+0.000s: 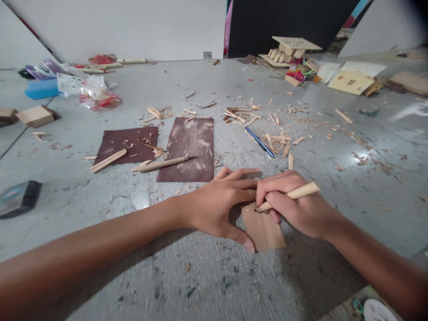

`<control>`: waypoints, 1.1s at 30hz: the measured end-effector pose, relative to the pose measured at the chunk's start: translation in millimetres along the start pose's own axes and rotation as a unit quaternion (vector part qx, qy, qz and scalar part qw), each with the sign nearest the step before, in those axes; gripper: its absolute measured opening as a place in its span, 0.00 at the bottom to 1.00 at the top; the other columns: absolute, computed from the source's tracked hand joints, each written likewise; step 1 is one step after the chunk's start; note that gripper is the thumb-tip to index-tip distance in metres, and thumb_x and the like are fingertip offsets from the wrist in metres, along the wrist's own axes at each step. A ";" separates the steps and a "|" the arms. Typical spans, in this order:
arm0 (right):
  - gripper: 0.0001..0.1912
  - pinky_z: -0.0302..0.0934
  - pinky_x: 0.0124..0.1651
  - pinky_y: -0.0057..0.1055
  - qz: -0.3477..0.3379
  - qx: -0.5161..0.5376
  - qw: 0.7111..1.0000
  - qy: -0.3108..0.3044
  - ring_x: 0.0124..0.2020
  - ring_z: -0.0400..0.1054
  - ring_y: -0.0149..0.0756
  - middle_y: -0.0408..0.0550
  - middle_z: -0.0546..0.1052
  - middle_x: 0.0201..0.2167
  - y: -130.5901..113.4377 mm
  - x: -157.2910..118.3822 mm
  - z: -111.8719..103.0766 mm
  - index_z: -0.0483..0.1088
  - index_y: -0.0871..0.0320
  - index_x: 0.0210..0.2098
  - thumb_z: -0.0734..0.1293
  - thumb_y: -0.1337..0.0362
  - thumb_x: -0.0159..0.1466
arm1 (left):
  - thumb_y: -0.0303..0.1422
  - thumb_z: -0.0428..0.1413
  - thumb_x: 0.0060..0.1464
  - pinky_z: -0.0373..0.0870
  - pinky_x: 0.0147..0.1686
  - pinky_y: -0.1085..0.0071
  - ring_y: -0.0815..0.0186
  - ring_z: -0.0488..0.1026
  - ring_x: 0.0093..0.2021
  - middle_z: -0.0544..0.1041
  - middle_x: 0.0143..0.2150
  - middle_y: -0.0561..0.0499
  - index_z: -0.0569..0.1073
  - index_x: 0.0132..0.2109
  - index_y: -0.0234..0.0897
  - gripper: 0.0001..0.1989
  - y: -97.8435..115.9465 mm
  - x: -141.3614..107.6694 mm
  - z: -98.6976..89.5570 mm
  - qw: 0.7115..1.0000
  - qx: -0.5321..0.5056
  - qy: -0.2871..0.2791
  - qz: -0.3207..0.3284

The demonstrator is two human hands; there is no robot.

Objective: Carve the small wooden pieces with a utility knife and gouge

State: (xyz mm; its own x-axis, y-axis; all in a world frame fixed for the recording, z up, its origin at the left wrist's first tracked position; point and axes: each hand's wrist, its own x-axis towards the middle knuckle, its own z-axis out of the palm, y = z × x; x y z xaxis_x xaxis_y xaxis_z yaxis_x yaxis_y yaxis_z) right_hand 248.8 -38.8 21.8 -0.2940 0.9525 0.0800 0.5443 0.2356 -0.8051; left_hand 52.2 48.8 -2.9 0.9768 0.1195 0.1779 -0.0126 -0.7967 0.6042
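Note:
A thin wooden piece lies flat on the grey floor, low and right of centre. My left hand rests with its fingers spread, the thumb at the left edge of the piece and the other fingers beyond its far edge. My right hand grips a light wooden-handled tool, its tip down near the far left corner of the piece. Just past my left hand is a brown sandpaper sheet dusted with pale powder, and a second wooden-handled tool lies across its lower left edge.
Another sandpaper sheet carries shavings and a wood strip. A blue pen lies among wood shavings. Wood blocks and plastic packets are at the left. At the back right stands a small wooden model.

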 end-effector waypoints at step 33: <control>0.17 0.49 0.24 0.29 0.032 -0.049 0.988 0.145 0.18 0.56 0.27 0.38 0.62 0.14 -1.4 -13.8 17.4 0.59 0.57 0.17 0.59 0.69 0.62 | 0.42 0.70 0.47 0.64 0.56 0.48 0.47 0.65 0.60 0.73 0.55 0.42 0.71 0.51 0.39 0.27 17.0 3.2 4.4 0.992 -0.089 0.023 -0.083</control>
State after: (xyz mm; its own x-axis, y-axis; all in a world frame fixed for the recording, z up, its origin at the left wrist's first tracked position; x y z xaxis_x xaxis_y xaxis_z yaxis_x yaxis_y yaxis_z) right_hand 238.4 -55.7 11.6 -0.0278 0.9778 0.2077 0.6326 0.1781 -0.7537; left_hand 56.0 33.0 4.5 0.9579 0.2703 0.0970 0.1060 -0.6467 0.7554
